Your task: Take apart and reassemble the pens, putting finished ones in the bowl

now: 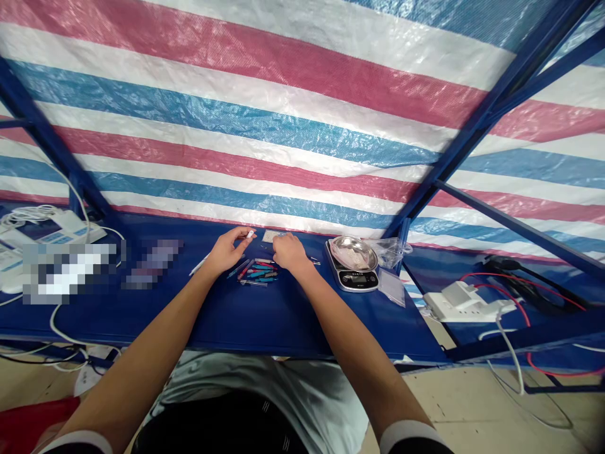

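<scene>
My left hand [228, 251] is closed, pinching a small white piece [250, 234] whose kind I cannot make out. To its right my right hand [289, 252] has its fingers curled downward; whatever they hold is hidden. Just behind the right fingers lies a small clear bag of pale grains [271, 236]. Between and in front of both hands, several pens or pen parts [259, 272] in red, teal and clear plastic lie in a loose pile. A thin white stick [197, 266] rests left of my left wrist.
Right of my hands stands a digital scale [358, 281] with a metal bowl [367, 249] holding a clear bag. Plastic bags [392, 287] lie beside it. White power strips [466, 302] and cables sit far right; more cables [35, 216] are left. Blue posts [444, 167] frame the shelf.
</scene>
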The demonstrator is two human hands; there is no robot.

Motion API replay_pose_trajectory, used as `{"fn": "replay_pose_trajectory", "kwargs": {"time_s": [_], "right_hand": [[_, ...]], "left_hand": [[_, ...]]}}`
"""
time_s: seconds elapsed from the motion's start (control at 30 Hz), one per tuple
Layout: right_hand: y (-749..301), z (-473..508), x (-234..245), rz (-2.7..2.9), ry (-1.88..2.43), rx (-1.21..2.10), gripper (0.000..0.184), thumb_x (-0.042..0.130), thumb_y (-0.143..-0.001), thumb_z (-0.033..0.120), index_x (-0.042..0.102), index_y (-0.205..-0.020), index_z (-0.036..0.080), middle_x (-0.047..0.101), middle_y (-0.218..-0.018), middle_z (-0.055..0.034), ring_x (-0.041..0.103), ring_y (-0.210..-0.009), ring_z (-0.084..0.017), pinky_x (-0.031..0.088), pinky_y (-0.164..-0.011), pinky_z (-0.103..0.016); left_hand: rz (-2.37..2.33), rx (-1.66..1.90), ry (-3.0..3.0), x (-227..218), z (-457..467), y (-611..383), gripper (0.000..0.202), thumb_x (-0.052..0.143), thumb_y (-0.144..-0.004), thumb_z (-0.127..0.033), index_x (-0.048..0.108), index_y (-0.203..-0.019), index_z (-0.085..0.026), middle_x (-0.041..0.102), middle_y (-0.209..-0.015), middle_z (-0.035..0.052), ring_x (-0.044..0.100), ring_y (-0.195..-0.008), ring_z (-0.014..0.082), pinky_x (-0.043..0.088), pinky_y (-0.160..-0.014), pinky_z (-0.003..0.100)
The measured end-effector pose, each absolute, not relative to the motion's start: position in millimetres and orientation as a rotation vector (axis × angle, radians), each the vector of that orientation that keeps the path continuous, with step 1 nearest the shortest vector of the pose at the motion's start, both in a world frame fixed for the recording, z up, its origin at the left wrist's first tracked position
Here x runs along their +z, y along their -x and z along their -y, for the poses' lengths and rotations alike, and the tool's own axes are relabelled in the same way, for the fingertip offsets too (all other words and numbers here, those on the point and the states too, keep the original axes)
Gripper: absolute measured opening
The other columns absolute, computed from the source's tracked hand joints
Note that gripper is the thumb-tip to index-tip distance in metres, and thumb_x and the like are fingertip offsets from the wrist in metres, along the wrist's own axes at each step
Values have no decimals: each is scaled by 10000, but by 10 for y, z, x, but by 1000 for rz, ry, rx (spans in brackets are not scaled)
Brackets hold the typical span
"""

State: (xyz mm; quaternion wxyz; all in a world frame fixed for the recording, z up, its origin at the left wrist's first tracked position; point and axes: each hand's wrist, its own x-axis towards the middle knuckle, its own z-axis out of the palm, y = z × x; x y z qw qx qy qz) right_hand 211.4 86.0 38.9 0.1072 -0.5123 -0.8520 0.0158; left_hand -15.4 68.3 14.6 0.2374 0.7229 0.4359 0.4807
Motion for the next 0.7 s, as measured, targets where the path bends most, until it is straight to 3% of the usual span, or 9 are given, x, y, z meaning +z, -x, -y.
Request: {"fn": "replay_pose_trajectory", "kwargs": {"time_s": [0.13,0.23,0.33,0.43,0.57,0.7], "right_hand": [[-2344,-922,488,2183,1338,224,165,652,-846,129,664,-986,216,752,-973,-78,662,-1022,-268,522,-909,-360],[-2718,-946,547,1910,1126,415,103,650,-866,234,587,-947,239,714,-945,-22,683,-907,-200,549,-887,-330],[-3131,-946,609,1679,943,655,192,673,-900,355,526,-968,250,695,-911,-9,733,-923,-198,587,-908,-358],[-3429,-925,687,1570,899,724,216,638,-976,450,560,-1014,252,694,-897,-7,759,-921,-202,612,-918,-393],[-3525,-873,762,1504,924,607,220,617,-1000,444,674,-1040,236,704,-968,-37,753,-855,-186,626,-896,-391],[-3330,-824,704,1499,950,625,233,602,-1009,411,697,-1112,224,694,-964,-41,738,-796,-180,633,-862,-390]], "left_hand": [[-1208,1381,-1926,181,-709,223,472,633,-995,-581,692,-1274,-205,773,-1262,132,726,-1195,309,556,-1080,446],[-1228,1388,-1892,266,-722,370,492,652,-982,-595,682,-1287,-210,772,-1246,127,732,-1168,300,571,-1033,421],[-1188,1337,-1910,390,-699,588,528,642,-993,-592,638,-1352,-205,767,-1224,127,751,-1083,273,578,-1004,423],[-1231,1383,-1904,506,-641,814,544,638,-993,-598,624,-1358,-196,765,-1171,122,750,-998,252,588,-959,417],[-1345,1553,-1825,597,-538,1053,545,632,-1000,-563,605,-1397,-190,755,-1153,106,724,-930,214,588,-883,367],[-1476,1628,-1738,607,-432,1249,518,618,-1012,-520,609,-1411,-189,749,-1176,90,691,-893,196,578,-856,353]]}}
